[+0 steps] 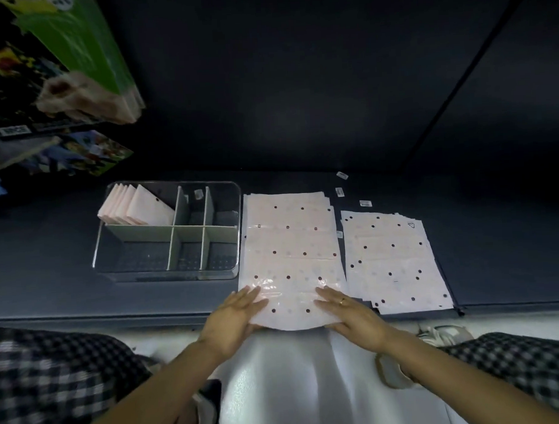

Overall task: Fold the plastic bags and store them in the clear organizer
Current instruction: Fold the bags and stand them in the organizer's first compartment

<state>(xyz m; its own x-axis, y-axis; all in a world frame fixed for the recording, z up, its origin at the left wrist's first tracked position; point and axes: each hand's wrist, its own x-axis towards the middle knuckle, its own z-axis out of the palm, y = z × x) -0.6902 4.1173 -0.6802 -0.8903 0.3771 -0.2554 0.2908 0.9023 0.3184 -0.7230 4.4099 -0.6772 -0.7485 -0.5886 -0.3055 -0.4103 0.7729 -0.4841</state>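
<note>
A pale pink plastic bag [291, 253] with dark dots lies flat on the dark surface, its near edge hanging over the front edge. My left hand [234, 316] rests on its near left corner with straight fingers. My right hand [350, 314] lies flat on the near right corner, a ring on one finger. To the right sits a stack of more dotted bags [394, 258]. On the left stands the clear organizer [236, 213] with grey-green dividers. Several folded bags [137, 205] stand in its far left compartment.
Small labels [365, 203] lie behind the stack of bags. Colourful boxes and a green package [82, 44] fill the upper left. A dark wall rises behind the surface. My checked trouser legs [48, 382] frame the bottom of the view.
</note>
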